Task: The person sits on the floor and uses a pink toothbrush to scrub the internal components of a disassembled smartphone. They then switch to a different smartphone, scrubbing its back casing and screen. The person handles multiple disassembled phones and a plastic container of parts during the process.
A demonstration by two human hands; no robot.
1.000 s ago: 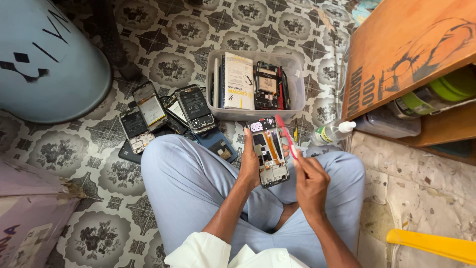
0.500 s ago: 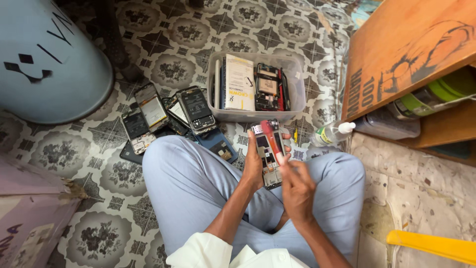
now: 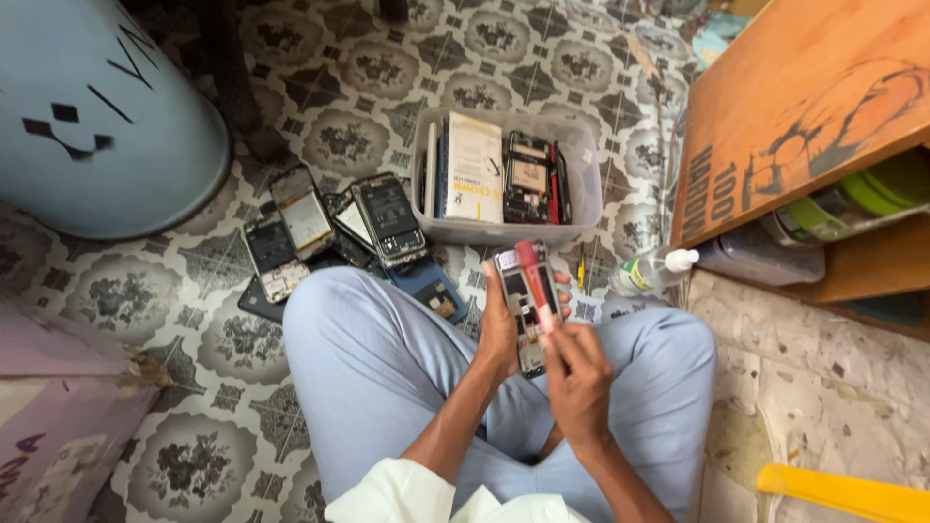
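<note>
Starting at the left of the floor, there's a pile of stripped phones (image 3: 329, 228) lying face-open on the patterned tiles, next to a big pale blue drum (image 3: 92, 116), and just right of that pile a clear plastic bin (image 3: 581, 169) holding a white booklet, another bare phone body and a few thin tools. The one being worked on is the opened phone (image 3: 526, 310), held up over the lap, right in front of the bin. I'd guess it's light and stiff, but with the back off all the boards and connectors are exposed, so it looks pretty fragile in the middle; the safe place to hold it is along the long edges of the frame, not on the guts. That's pretty much how the left hand (image 3: 501, 329) has it: fingers curled around the left edge and the back, closed snugly on the phone, thumb side toward the bottom. The right hand (image 3: 578, 373) is pinched closed around a slim red tool (image 3: 535, 281), probably a small screwdriver or pry stick, which lies lengthwise over the phone's upper half; I can't tell if the tip is actually touching a part or just hovering over it. Off to the right, a small clear bottle (image 3: 651, 273) with a white cap lies on the floor under a wooden shelf (image 3: 804, 116).
</note>
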